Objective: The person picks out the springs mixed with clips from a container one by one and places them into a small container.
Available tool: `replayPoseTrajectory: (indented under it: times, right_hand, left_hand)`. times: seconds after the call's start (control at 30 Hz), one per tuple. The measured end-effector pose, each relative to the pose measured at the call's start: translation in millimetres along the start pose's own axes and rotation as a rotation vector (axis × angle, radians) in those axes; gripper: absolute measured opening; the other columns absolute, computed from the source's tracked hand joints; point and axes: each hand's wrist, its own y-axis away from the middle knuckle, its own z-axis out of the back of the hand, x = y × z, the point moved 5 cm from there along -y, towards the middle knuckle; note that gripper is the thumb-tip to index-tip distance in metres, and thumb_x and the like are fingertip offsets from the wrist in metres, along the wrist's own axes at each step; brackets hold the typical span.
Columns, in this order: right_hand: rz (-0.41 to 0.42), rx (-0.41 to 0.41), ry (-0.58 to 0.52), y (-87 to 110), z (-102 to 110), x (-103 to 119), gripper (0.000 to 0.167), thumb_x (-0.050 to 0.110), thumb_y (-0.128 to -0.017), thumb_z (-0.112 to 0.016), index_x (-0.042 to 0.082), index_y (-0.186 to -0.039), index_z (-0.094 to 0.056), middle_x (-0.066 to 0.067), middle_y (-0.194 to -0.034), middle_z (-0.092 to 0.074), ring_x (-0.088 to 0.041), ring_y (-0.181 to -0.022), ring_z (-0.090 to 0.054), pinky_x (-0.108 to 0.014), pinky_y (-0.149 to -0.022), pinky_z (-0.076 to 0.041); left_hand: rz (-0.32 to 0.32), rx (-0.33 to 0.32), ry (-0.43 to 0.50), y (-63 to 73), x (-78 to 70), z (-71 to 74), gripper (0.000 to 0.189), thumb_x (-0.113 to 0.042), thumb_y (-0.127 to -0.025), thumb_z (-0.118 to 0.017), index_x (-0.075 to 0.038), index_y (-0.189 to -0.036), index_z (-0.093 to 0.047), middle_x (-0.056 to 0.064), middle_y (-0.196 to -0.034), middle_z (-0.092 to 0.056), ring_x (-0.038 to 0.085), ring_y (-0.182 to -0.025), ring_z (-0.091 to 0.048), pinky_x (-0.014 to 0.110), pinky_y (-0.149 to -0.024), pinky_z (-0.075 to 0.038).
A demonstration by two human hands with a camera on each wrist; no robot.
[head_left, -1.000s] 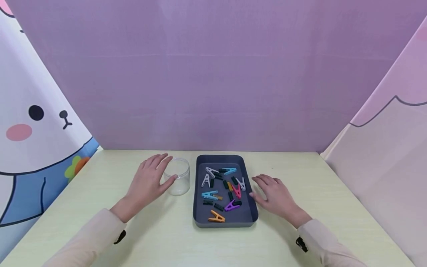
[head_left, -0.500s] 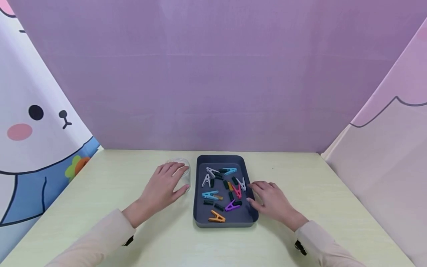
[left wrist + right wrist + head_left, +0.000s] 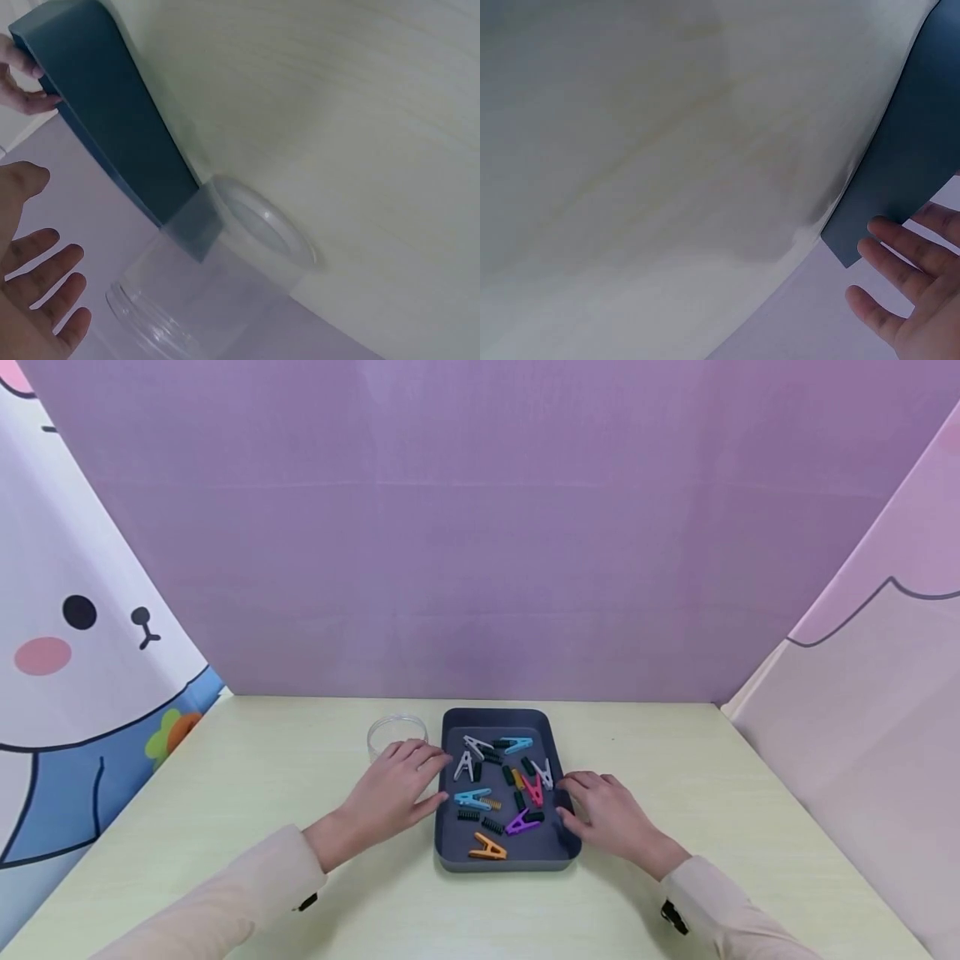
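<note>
A dark grey tray (image 3: 504, 865) lies on the table, holding small plastic clips such as an orange clip (image 3: 487, 847), a purple clip (image 3: 522, 822) and a pink clip (image 3: 532, 790), along with loose springs (image 3: 492, 826). At its left rim is my left hand (image 3: 386, 793), fingers spread and holding nothing. Behind that hand stands a clear jar (image 3: 397, 727), its lower part hidden in the head view; the left wrist view shows its transparent wall (image 3: 217, 277). My right hand (image 3: 611, 818) has its fingertips at the tray's right rim, fingers loosely extended against the outer wall.
The pale wooden table (image 3: 390, 910) runs back to a purple backdrop (image 3: 480, 543). Cartoon-printed panels flank it, a rabbit-like panel (image 3: 90, 693) at left and a pale panel (image 3: 862, 735) at right. The jar stands just left of the tray.
My left hand has moved right, from beside the jar, across its front, to the tray's left rim. My right hand has shifted slightly left onto the right rim. Tray and jar stay put.
</note>
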Motion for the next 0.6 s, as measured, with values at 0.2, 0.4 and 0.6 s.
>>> replayPoseTrajectory:
  times: [0.2,0.4,0.6]
  right_hand:
    - [-0.002,0.005,0.002,-0.3,-1,0,0.037,0.034,-0.078,-0.066,0.009,-0.106,-0.063,-0.007,-0.109,-0.064,-0.023,-0.102,-0.059,-0.046,-0.085,-0.047]
    - [-0.020,0.029,0.013,-0.3,-1,0,0.040,0.037,-0.077,-0.066,0.009,-0.107,-0.063,-0.008,-0.110,-0.063,-0.023,-0.104,-0.058,-0.046,-0.086,-0.046]
    - [-0.035,0.048,0.017,-0.5,-1,0,0.042,0.038,-0.077,-0.066,0.008,-0.107,-0.062,-0.009,-0.111,-0.063,-0.024,-0.105,-0.058,-0.046,-0.087,-0.046]
  left_hand:
    - [-0.023,0.059,0.043,-3.2,-8.5,-8.3,0.043,-0.037,-0.078,-0.068,-0.012,-0.112,-0.062,0.003,-0.111,-0.062,0.020,-0.102,-0.054,0.037,-0.088,-0.044]
    - [-0.027,0.160,0.056,-6.6,-13.1,-20.0,0.042,-0.038,-0.079,-0.068,-0.013,-0.111,-0.061,0.003,-0.109,-0.063,0.020,-0.102,-0.053,0.037,-0.088,-0.044]
    - [-0.026,0.223,0.065,-10.5,-16.4,-27.5,0.041,-0.038,-0.078,-0.068,-0.014,-0.111,-0.061,0.002,-0.106,-0.064,0.020,-0.099,-0.053,0.037,-0.085,-0.044]
